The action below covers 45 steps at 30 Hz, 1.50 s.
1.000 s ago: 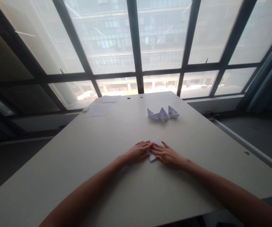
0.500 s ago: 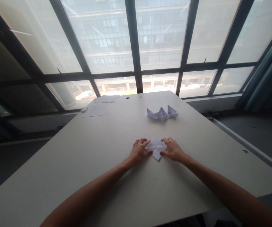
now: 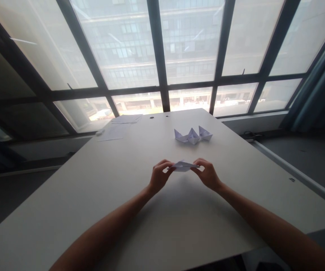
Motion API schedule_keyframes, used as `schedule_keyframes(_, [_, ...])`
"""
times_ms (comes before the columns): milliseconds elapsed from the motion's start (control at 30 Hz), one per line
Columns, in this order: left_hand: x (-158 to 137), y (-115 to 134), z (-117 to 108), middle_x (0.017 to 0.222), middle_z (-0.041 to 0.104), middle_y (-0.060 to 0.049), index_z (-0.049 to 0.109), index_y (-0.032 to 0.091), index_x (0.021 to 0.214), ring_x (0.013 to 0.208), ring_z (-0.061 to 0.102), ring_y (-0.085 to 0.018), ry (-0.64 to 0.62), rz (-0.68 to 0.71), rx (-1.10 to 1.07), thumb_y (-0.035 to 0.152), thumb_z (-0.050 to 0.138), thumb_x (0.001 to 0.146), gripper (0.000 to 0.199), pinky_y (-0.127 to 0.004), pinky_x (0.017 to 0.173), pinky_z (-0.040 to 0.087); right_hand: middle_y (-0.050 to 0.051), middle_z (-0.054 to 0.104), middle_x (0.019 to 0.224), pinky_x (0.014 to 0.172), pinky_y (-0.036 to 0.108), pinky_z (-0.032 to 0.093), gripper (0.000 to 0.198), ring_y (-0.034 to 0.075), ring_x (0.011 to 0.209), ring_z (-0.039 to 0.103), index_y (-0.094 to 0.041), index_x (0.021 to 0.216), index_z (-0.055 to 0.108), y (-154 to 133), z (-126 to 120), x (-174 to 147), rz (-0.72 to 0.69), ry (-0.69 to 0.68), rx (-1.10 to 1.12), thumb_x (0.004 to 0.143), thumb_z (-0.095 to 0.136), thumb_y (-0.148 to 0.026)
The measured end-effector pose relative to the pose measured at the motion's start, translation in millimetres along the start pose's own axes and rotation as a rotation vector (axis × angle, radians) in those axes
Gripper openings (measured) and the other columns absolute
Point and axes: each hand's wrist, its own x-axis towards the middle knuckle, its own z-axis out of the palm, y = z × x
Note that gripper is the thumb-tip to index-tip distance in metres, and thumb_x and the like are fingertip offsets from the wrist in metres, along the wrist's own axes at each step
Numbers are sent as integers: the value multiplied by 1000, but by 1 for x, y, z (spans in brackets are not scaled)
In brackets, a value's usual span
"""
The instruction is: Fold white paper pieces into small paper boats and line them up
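Observation:
Between my two hands is a folded piece of white paper (image 3: 183, 166), raised off the table and tilted so that its edge faces me. My left hand (image 3: 160, 175) pinches its left corner between thumb and fingers. On the opposite side, my right hand (image 3: 206, 174) grips the right corner the same way. Farther back on the table, several folded paper boats (image 3: 193, 136) stand close together in a row, apart from both hands.
The white table (image 3: 140, 158) stretches toward a large framed window (image 3: 190, 45). Flat sheets of paper (image 3: 111, 132) lie at its far left, with a small white object (image 3: 99, 132) beside them. A blue curtain (image 3: 312, 98) hangs at the right.
Both hands have lifted the folded paper from the tabletop and tipped it, so its flat diamond face has turned to a thin edge-on view. The paper boats stay in place.

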Motion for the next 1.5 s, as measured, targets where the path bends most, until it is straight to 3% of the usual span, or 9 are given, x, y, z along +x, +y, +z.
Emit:
schedule_keyframes(100, [0,-2,-5,85,66,-4,71,22,95,79,59,-15,1,202,114,24,62,90,10,-29,75,46,6,68,87,81,35,44,12,20,86,58,-20,80,65,1,-2,0,-146,-11,-78,89,61,-26])
schedule_keyframes(200, [-1,-8,-6,86,66,-4,71,23,98,81,57,-15,-180,318,280,21,57,93,15,-30,78,43,7,68,92,85,37,40,12,22,93,56,-20,83,68,8,-4,1,-228,-137,-307,89,57,-17])
schedule_keyframes(433, [-6,-12,-1,94,65,-5,72,24,101,84,56,-15,-560,196,294,21,47,97,26,-27,80,45,9,66,106,92,38,35,20,23,103,53,-21,97,71,10,-12,-1,-358,-551,-591,90,54,-13])
schedule_keyframes(633, [-6,-17,7,85,66,-4,65,19,117,79,59,-16,-455,-101,120,32,45,97,31,-29,79,48,6,66,87,82,33,41,23,20,86,56,-19,91,71,14,1,-8,-140,-433,-473,96,49,-25])
schedule_keyframes(800, [-7,-21,18,100,63,-4,41,26,143,85,60,-16,-388,-120,294,27,45,96,47,-32,85,48,8,66,98,87,33,45,42,21,93,58,-19,131,55,23,13,-9,50,-257,-454,90,53,-18])
schedule_keyframes(900, [-10,-22,20,133,54,-8,54,29,134,120,51,-23,-450,-38,452,30,41,98,38,-41,104,38,10,59,124,99,37,40,38,23,115,51,-25,127,60,21,11,-9,-23,-329,-531,91,50,-19])
schedule_keyframes(1000, [-12,-23,18,151,39,-8,41,24,144,140,31,-25,-627,-8,472,40,35,100,47,-44,114,25,11,52,138,107,41,34,39,25,129,43,-23,133,56,19,12,-12,-28,-466,-585,96,45,-29])
schedule_keyframes(1233, [-12,-8,13,159,14,-11,10,22,154,148,7,-26,-769,48,504,59,27,97,70,-48,117,7,17,20,157,115,56,10,74,29,147,13,-13,153,19,14,22,-22,-50,-625,-636,96,26,-60])
schedule_keyframes(1500, [-14,-10,-5,158,15,-14,12,19,154,147,10,-29,-860,-39,546,59,26,96,72,-52,115,9,14,18,158,116,56,6,75,28,146,15,-17,154,17,18,6,-25,-37,-707,-616,95,25,-63])
